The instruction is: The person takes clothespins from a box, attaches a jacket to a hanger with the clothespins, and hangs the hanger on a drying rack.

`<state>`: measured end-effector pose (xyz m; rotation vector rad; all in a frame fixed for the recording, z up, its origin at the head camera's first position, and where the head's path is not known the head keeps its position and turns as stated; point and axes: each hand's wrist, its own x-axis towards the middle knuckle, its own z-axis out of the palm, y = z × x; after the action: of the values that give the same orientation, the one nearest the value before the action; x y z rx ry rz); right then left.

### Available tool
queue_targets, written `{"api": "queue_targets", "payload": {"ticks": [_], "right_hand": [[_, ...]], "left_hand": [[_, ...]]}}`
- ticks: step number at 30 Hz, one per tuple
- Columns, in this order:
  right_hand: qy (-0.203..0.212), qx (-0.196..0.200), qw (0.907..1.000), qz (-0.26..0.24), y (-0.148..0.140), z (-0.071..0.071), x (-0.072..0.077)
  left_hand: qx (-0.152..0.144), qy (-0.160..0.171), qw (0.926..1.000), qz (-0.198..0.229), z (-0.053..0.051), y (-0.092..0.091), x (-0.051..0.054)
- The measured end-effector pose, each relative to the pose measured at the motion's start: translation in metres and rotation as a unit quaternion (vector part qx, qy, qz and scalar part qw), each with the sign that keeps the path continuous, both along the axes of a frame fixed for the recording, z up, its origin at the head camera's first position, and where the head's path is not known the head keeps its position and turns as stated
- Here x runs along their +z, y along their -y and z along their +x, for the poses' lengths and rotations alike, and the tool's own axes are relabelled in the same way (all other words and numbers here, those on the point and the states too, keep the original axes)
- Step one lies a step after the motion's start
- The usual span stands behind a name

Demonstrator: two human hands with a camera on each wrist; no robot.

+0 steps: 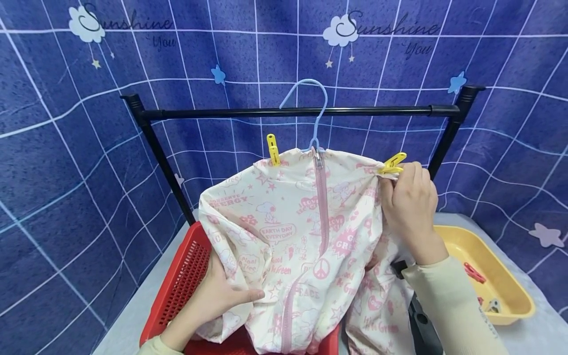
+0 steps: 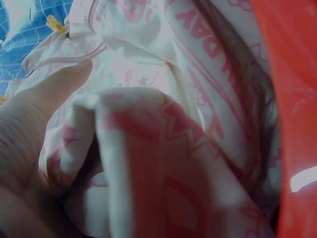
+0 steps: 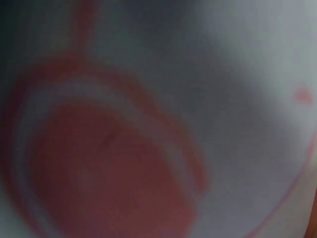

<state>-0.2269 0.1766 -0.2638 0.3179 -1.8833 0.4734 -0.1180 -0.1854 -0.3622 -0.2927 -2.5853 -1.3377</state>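
A light zip-up jacket (image 1: 284,231) with pink print hangs from a blue hanger (image 1: 317,118) hooked over a black rail. My right hand (image 1: 410,197) grips the jacket at the right shoulder, beside a yellow clip (image 1: 392,163). Another yellow clip (image 1: 272,150) sits on the left shoulder. My left hand (image 1: 217,296) holds the left sleeve (image 1: 239,251), thumb across its front; the other fingers are hidden behind the cloth. The left wrist view shows the thumb (image 2: 64,82) beside folded fabric. Only blurred printed cloth (image 3: 114,163) fills most of the right wrist view.
A red basket (image 1: 177,276) stands under the jacket's left side. To the right, a yellow tray (image 1: 510,291) contains red clips (image 1: 474,272). The black rack rail (image 1: 377,112) spans the back, before a blue checked curtain (image 1: 222,44). Black parts lie by the right forearm.
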Motion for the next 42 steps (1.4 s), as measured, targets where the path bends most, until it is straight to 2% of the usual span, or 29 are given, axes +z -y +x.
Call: {"api": "queue_targets", "payload": {"ticks": [5,11,13,23,26,32,37,42], "right_hand": [[-0.004,-0.004,1.0,-0.006,0.0,-0.001,0.006],[0.009,-0.012,0.9997,-0.02,0.0,0.001,0.015],[0.011,-0.016,0.9995,-0.025,0.0,0.001,0.019],[0.006,-0.017,0.9993,-0.033,0.0,0.004,0.032],[0.021,-0.02,0.9993,-0.024,0.0,0.005,0.034],[0.066,-0.031,0.9973,-0.012,-0.001,0.009,0.037],[0.1,-0.03,0.9946,-0.008,-0.002,0.012,0.04],[0.105,-0.022,0.9942,0.003,-0.003,0.015,0.042]], "left_hand": [[0.003,0.009,1.0,0.002,0.0,-0.003,0.001],[-0.033,-0.007,0.9989,0.032,-0.002,-0.005,-0.006],[-0.039,-0.019,0.9988,0.023,-0.003,-0.006,-0.008],[-0.043,-0.033,0.9985,-0.007,-0.004,-0.017,-0.011],[-0.058,-0.029,0.9979,0.008,-0.004,-0.023,-0.011],[-0.068,-0.008,0.9975,0.018,0.001,-0.039,-0.006],[-0.082,-0.03,0.9961,-0.006,0.001,-0.049,-0.002],[-0.094,-0.05,0.9934,-0.042,0.003,-0.055,-0.006]]}}
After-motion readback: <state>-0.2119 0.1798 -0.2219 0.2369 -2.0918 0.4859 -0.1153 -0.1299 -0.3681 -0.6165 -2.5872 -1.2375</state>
